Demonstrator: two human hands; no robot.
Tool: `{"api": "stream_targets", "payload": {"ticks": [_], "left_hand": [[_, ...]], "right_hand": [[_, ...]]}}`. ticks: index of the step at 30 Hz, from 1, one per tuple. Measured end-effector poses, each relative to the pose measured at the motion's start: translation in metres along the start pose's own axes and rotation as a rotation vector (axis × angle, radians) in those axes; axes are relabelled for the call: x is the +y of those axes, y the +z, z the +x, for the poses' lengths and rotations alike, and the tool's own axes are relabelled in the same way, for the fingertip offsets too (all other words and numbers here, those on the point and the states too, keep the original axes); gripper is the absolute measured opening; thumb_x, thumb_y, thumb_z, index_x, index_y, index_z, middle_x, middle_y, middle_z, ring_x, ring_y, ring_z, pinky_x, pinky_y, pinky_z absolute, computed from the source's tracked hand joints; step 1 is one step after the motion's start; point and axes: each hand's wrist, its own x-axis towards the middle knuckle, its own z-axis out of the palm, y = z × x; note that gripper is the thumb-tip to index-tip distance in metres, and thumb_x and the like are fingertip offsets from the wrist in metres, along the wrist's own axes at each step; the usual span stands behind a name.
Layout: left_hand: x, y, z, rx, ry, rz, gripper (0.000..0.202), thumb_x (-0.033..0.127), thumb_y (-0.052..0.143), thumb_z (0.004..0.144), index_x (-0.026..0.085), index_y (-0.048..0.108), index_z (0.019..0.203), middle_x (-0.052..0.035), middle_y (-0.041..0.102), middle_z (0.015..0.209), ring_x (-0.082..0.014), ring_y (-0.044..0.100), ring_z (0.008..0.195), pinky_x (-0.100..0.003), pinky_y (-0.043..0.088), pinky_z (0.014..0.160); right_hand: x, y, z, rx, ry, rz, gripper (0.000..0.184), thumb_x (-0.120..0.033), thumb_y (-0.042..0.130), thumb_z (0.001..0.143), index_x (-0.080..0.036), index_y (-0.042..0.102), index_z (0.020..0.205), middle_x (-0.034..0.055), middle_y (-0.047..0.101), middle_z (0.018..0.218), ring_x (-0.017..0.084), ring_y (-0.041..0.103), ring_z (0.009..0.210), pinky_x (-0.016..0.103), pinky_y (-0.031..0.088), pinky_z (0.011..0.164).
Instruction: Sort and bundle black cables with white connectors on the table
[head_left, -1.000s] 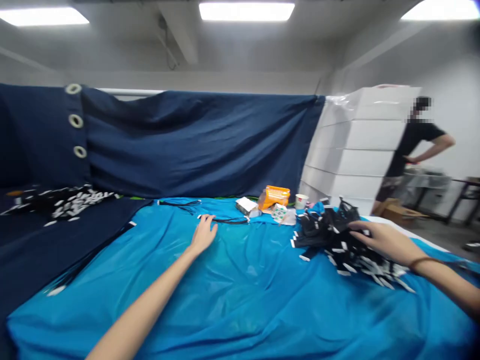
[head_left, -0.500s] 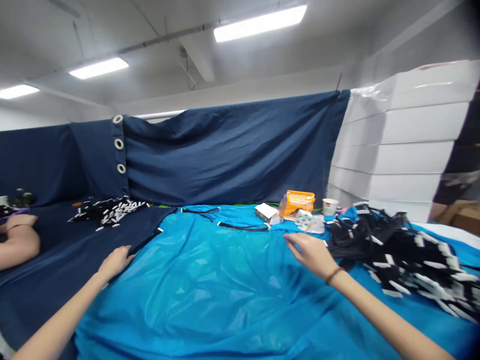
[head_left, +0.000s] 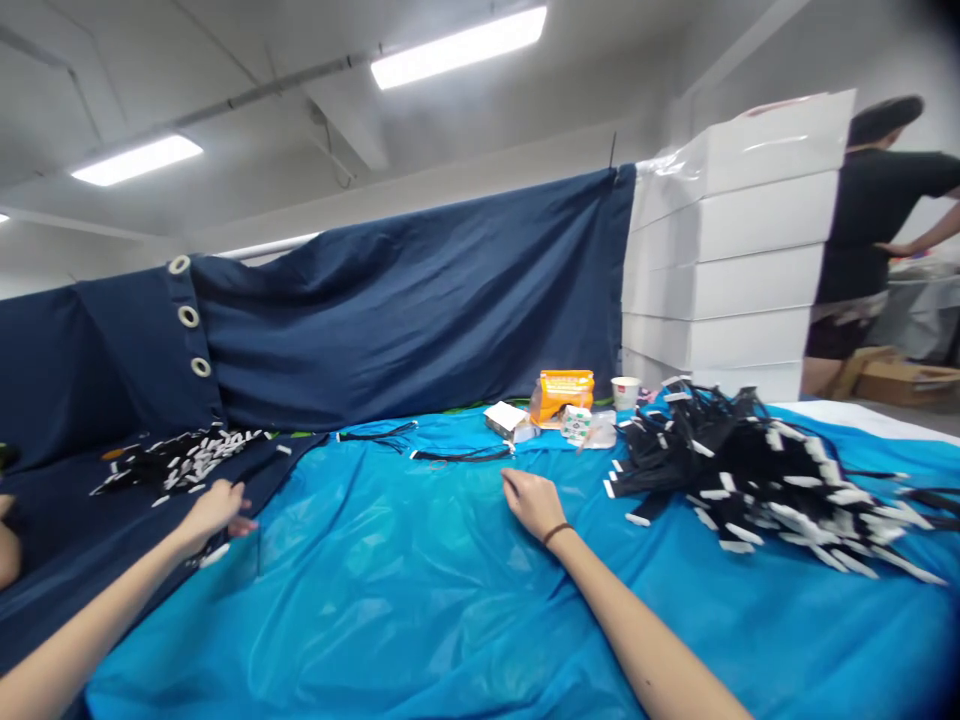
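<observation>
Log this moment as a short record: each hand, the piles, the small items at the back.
left hand: at the blue sheet's left edge, fingers on a white-tipped black strap
right hand: resting on the blue plastic sheet, holding nothing
big strap pile: right of the right hand
small strap pile: on navy cloth
back items: orange packet, paper cup

From my feed, the blue table cover (head_left: pixel 450 590) is thin glossy plastic, crinkled and shiny under the lights. At its left edge it meets matt navy cloth (head_left: pixel 67 530), same weave as the curtain (head_left: pixel 420 300), which has metal eyelets (head_left: pixel 189 316). The strap pile (head_left: pixel 750 470) at the right edge looks like matt black fabric with white tips. The white boxes (head_left: pixel 727 260) look like smooth cardboard under glossy wrap.
</observation>
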Motion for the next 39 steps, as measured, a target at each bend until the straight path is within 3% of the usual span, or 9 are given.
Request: {"api": "stream_targets", "payload": {"ticks": [4,8,14,18,22,25,34,36,39], "left_hand": [[0.079,0.006,-0.038,-0.232,0.054,-0.428,0.023,0.029,0.033,0.085,0.013,0.045,0.073,0.0025,0.049,0.045,-0.0062,0.038,0.035,-0.018,0.03,0.041],[0.143,0.052,-0.105,-0.416,0.143,-0.639,0.032,0.04,0.037,0.083,0.012,0.048,0.072,0.0034,0.046,0.044,-0.0065,0.039,0.037,-0.019,0.03,0.041],[0.172,0.162,-0.198,-0.826,0.064,-0.839,0.031,0.046,0.049,0.075,0.016,0.047,0.069,0.0005,0.05,0.046,-0.0094,0.047,0.035,-0.021,0.035,0.039],[0.174,0.21,-0.229,-1.018,-0.031,-0.955,0.02,0.037,0.048,0.079,0.018,0.042,0.075,-0.0031,0.06,0.061,-0.0127,0.056,0.042,-0.023,0.041,0.042],[0.169,0.228,-0.231,-1.17,-0.053,-1.034,0.019,0.037,0.044,0.081,0.017,0.042,0.084,-0.0086,0.065,0.073,-0.0165,0.062,0.053,-0.026,0.046,0.05],[0.165,0.224,-0.221,-1.308,-0.032,-1.046,0.026,0.038,0.042,0.082,0.015,0.046,0.094,-0.0131,0.066,0.083,-0.0198,0.065,0.063,-0.03,0.049,0.056],[0.16,0.198,-0.169,-1.495,-0.024,-0.948,0.038,0.044,0.043,0.081,0.01,0.059,0.084,-0.011,0.065,0.072,-0.0145,0.061,0.054,-0.022,0.045,0.044],[0.154,0.206,-0.154,-1.385,0.003,-0.936,0.038,0.044,0.044,0.081,0.009,0.059,0.076,-0.0109,0.064,0.066,-0.0134,0.06,0.054,-0.02,0.045,0.046],[0.146,0.221,-0.14,-1.051,-0.027,-1.027,0.028,0.037,0.052,0.078,0.01,0.058,0.075,-0.0072,0.063,0.064,-0.0099,0.058,0.053,-0.019,0.047,0.053]], "right_hand": [[-0.004,-0.004,0.003,0.01,0.117,0.225,0.026,-0.024,0.04,0.084,-0.021,0.061,0.098,0.0075,0.064,0.099,0.02,0.059,0.092,0.026,0.038,0.077],[-0.004,0.0,0.009,0.004,0.238,0.497,0.025,-0.033,0.043,0.083,-0.021,0.06,0.096,0.0076,0.065,0.091,0.02,0.059,0.088,0.027,0.041,0.076],[0.011,-0.005,0.026,0.006,0.501,0.993,0.052,-0.056,0.018,0.086,-0.016,0.051,0.095,0.0089,0.062,0.087,0.013,0.062,0.065,0.023,0.049,0.056],[0.021,-0.014,0.029,0.014,0.601,1.235,0.047,-0.06,0.029,0.083,-0.017,0.047,0.088,0.0079,0.062,0.085,0.012,0.063,0.065,0.023,0.05,0.057],[0.022,-0.015,0.026,0.007,0.68,1.419,0.024,-0.039,0.051,0.081,-0.017,0.043,0.079,0.0034,0.062,0.073,0.014,0.063,0.059,0.026,0.05,0.057],[0.018,-0.014,0.024,-0.013,0.732,1.487,0.014,-0.025,0.049,0.083,-0.016,0.044,0.075,0.0031,0.062,0.064,0.014,0.063,0.057,0.025,0.05,0.058],[-0.005,-0.015,0.019,-0.254,0.877,1.632,0.025,-0.01,0.033,0.089,-0.011,0.05,0.071,0.0069,0.063,0.066,0.008,0.062,0.062,0.013,0.049,0.059],[-0.01,-0.012,0.014,-0.315,0.863,1.608,0.023,-0.011,0.035,0.088,-0.009,0.052,0.073,0.0078,0.063,0.066,0.009,0.062,0.06,0.016,0.05,0.06],[-0.014,-0.006,0.005,-0.37,0.82,1.553,0.014,-0.014,0.044,0.085,-0.01,0.054,0.077,0.0069,0.064,0.067,0.011,0.062,0.057,0.022,0.051,0.061]]}}
